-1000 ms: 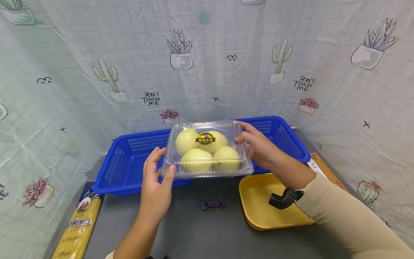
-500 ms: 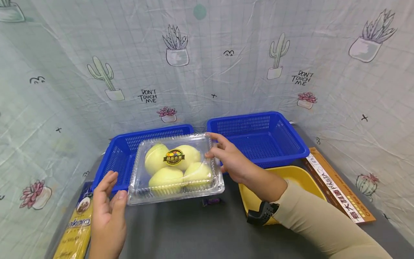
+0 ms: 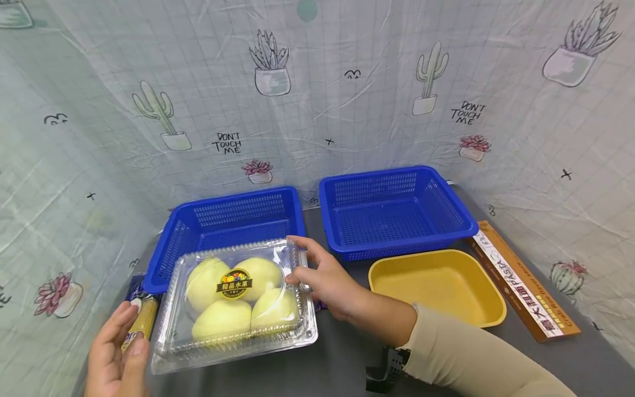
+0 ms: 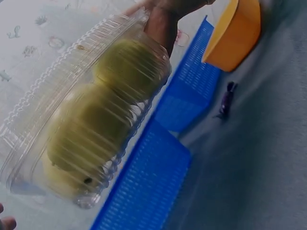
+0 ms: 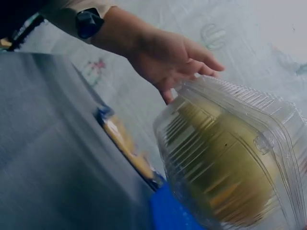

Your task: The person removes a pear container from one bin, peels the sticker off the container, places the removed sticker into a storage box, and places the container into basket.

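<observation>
A clear plastic clamshell fruit box, closed over several pale yellow-green fruits, is held up over the grey table. My right hand grips its right side, thumb on the lid. At the other end my left hand stands with fingers spread; in the head view a small gap separates it from the box. The right wrist view also has this left hand by the box's end, where contact cannot be told. A round black sticker marks the lid.
Two blue baskets stand at the back, the left one partly behind the box. A yellow tray and a pasta box lie right, a pasta packet left. A purple-wrapped candy lies on the table.
The fruit box has come left, down and nearer to me, held in my right hand. My left hand has moved left and away from the box's edge. More of the right basket and yellow tray shows.
</observation>
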A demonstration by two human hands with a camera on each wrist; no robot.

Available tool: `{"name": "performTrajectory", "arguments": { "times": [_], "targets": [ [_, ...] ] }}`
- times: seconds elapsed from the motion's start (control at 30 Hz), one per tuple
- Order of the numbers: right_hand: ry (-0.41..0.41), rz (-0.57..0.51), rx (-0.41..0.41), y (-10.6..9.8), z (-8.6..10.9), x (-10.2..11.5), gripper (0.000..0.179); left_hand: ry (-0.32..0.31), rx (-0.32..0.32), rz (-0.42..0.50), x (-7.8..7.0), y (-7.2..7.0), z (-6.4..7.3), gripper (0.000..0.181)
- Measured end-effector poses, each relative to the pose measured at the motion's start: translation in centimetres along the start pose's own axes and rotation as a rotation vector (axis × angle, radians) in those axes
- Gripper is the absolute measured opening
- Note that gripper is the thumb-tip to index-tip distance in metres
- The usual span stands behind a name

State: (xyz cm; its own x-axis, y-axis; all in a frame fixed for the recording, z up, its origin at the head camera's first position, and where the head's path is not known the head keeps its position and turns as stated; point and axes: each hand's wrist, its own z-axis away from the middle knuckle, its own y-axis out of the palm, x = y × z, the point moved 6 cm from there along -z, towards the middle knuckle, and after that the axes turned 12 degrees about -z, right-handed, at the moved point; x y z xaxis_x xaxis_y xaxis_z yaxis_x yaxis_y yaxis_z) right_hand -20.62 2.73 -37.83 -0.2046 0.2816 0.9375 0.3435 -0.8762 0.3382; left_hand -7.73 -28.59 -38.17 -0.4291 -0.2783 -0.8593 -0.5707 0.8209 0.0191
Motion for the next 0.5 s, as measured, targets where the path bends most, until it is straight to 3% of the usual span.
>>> {"name": "performTrajectory", "arguments": {
  "times": [0.2, 0.4, 0.5],
  "targets": [
    [0.022, -0.021, -0.011, 1.1, 0.8, -2.8, 0.079, -0.061, 0.036, -0.213, 1.5, -2.4, 1.2, 0.047],
    [0.059, -0.015, -0.045, 0.7, 1.2, -5.3, 0.082, -0.116, 0.081, -0.485, 2.4, -2.4, 2.8, 0.046],
    [0.069, 0.004, -0.061, 0.4, 1.2, -6.4, 0.083, -0.126, 0.093, -0.54, 2.9, -2.3, 3.8, 0.044]
  ]
}}
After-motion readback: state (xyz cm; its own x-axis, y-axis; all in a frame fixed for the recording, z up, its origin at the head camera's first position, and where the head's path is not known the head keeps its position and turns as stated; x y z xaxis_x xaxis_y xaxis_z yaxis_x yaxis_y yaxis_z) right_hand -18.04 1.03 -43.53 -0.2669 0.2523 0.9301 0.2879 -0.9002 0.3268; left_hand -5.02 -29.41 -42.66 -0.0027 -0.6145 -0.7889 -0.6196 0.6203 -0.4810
